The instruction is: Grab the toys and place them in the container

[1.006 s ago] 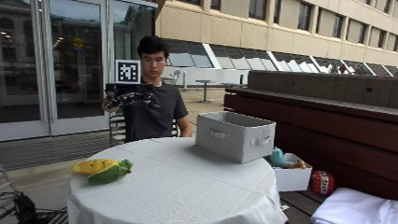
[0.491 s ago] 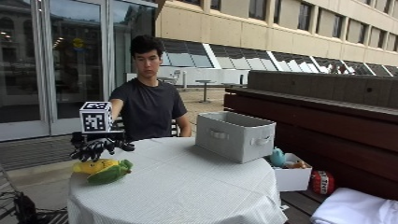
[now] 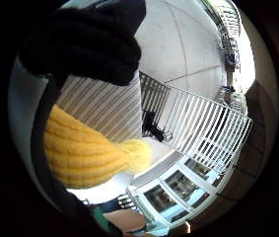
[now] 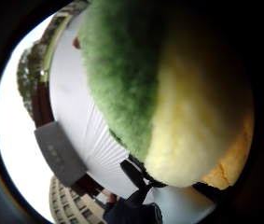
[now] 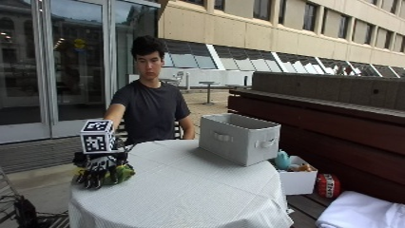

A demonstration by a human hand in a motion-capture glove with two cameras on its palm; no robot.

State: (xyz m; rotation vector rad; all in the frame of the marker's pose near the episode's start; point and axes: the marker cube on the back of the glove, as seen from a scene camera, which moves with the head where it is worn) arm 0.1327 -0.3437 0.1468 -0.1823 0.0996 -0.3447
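Note:
My gloved right hand [image 5: 95, 170] lies on top of the toys at the table's left edge, fingers curled down over them. A yellow knitted toy [image 3: 87, 153] sits right under the palm, with a gloved finger [image 3: 87, 44] bent above it. The green fuzzy toy [image 5: 121, 173] pokes out beside the hand, and it fills the thumb side view [image 4: 122, 74] with a pale yellow part next to it. The grey fabric container [image 5: 239, 137] stands open-topped at the table's far right, well apart from the hand.
The round table [image 5: 190, 194] has a white striped cloth. A white box [image 5: 297, 178] with more toys sits on a bench beside the table, below the container. A railing [image 3: 203, 128] and pavement lie beyond the table's left edge.
The hand came down from chest height to the toys at the left edge and now rests on them, fingers curling over.

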